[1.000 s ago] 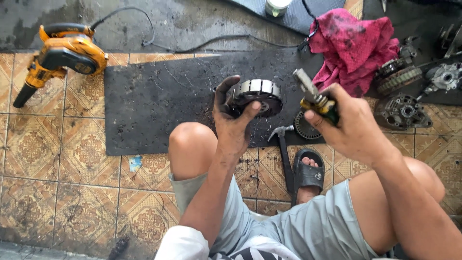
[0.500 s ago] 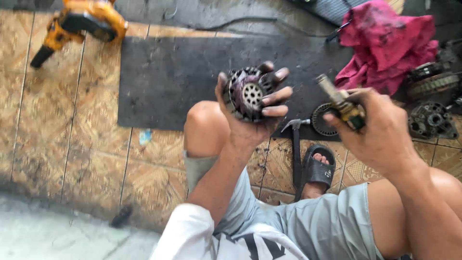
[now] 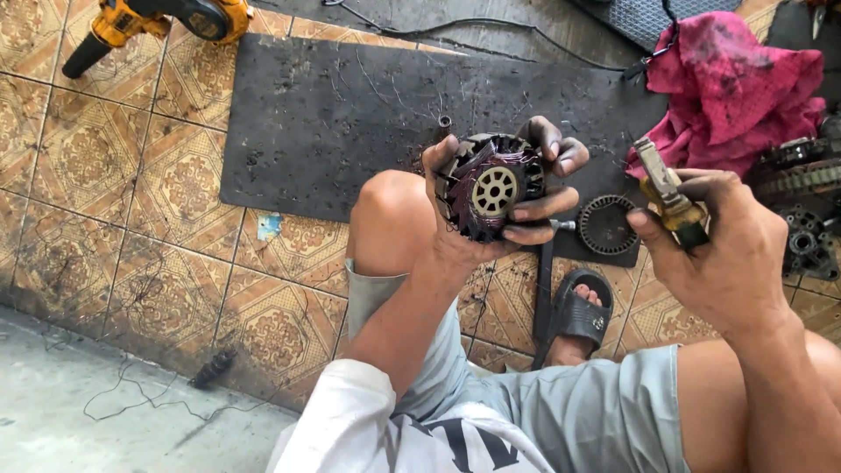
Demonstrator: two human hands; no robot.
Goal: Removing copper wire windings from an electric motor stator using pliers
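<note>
Since the earlier frame: motor coil (image 3: pixel 492 187) tilted face-up, raised nearer. Left hand (image 3: pixel 477 232) gripping it by the rim above the knee, over the black mat (image 3: pixel 324 123). Right hand (image 3: pixel 723 250) clenched around a yellow-handled tool (image 3: pixel 670 194) (tip up). Inspection step, apparently; next calls for steadying the coil, tool tip brought across.

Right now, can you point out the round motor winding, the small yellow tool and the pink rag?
round motor winding (image 3: pixel 495 190), head view, on its pale central hub.
small yellow tool (image 3: pixel 673 203), head view, on its yellow body.
pink rag (image 3: pixel 727 92), head view, on its crumpled middle.
</note>
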